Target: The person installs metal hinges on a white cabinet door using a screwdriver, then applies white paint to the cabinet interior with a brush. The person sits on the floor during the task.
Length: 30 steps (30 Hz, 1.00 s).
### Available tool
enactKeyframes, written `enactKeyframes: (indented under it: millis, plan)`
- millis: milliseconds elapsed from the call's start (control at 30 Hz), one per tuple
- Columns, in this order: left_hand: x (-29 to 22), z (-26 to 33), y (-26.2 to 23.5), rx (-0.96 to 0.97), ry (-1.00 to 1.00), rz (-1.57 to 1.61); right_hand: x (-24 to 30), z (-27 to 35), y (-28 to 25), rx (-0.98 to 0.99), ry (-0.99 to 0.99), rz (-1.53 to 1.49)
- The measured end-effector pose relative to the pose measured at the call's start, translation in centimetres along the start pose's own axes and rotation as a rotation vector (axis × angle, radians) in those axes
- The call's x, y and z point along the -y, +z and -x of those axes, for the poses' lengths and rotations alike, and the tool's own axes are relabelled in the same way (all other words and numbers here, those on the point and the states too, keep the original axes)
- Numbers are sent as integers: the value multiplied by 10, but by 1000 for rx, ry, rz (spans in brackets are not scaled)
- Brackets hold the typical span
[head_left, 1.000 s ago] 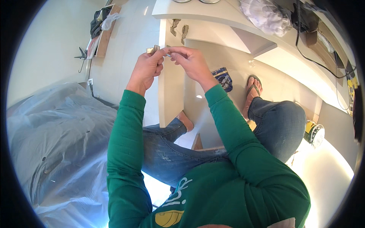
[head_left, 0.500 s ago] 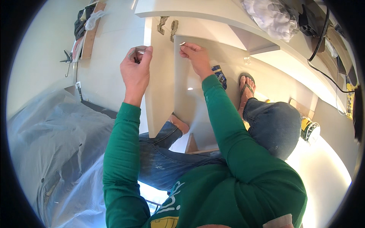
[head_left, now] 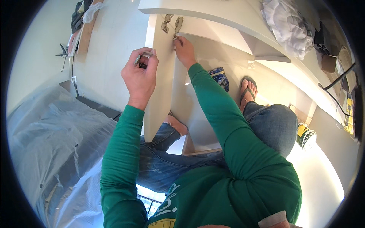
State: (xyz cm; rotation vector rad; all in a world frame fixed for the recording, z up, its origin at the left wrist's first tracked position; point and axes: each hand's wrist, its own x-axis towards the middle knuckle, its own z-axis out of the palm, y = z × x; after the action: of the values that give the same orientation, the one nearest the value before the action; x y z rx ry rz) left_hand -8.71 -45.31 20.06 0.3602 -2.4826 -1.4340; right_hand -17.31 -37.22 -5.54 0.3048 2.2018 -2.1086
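A pale cabinet door stands open on edge between my hands. Near its top, two metal pieces, a hinge plate and a longer hinge arm, are fixed side by side. My left hand is closed at the left of the door, with a metal piece like a hinge part between thumb and fingers. Its lower part is hidden in the palm. My right hand pinches something small at the lower end of the hinge arm, on the door's right side. Fingertips mostly cover that small thing.
A white panel curves overhead. Clear plastic sheeting covers the left side. A blue packet lies beyond my right forearm. A yellow-green can stands near my knee, a caulking gun at far left. Black cable hangs right.
My right hand has moved left and slightly up with the small light-coloured thing, reaching the hinge arm. My left hand stays beside the door, still gripping its metal piece. The view has shifted slightly.
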Motion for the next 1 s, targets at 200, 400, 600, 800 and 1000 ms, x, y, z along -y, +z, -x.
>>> enactKeyframes:
  millis: [200, 400, 600, 800, 1000]
  plan:
    - [6, 0, -2, 7, 10, 25, 4, 8, 9, -93, 57, 50]
    - [8, -2, -3, 5, 23, -6, 7, 10, 18, -194, 111, -127]
    - [8, -1, -4, 6, 22, 0, 7, 8, 15, -171, 120, -61]
    - [10, -2, -5, 19, 47, -35, 23, 10, 6, -96, 265, -58]
    - [11, -3, -7, 18, 59, -26, 21, 5, 2, -14, 239, -40]
